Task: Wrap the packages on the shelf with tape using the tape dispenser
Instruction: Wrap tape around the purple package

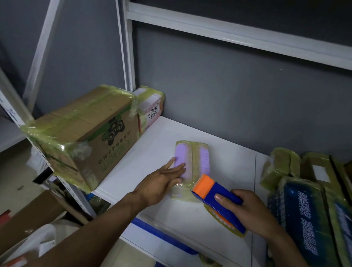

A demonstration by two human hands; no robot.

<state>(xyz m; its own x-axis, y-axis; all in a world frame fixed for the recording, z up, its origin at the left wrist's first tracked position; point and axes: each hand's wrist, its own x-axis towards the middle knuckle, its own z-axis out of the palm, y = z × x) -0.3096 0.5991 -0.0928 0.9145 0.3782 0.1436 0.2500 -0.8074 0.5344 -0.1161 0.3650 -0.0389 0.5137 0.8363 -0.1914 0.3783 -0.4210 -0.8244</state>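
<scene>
Head view puts the purple package (202,160) flat in the middle of the shelf (226,161), already banded in yellowish tape. Your left hand (161,184) lies on its near left part with fingers straight, pressing rather than gripping. That flat press is the weak point: if you pull tape hard, the slick package can slide out from under your palm and the strip will wrinkle or stick to the shelf. Your right hand (250,210) is wrapped round the dispenser (219,187), whose orange cutter end sits at the package's near right corner, just beside your left fingers, so a jerk could drag the teeth across them. Further out, the box (85,136) on your left seems to overhang the shelf edge, and a forearm swing might nudge it. The stack (300,217) crowds your right wrist.
</scene>
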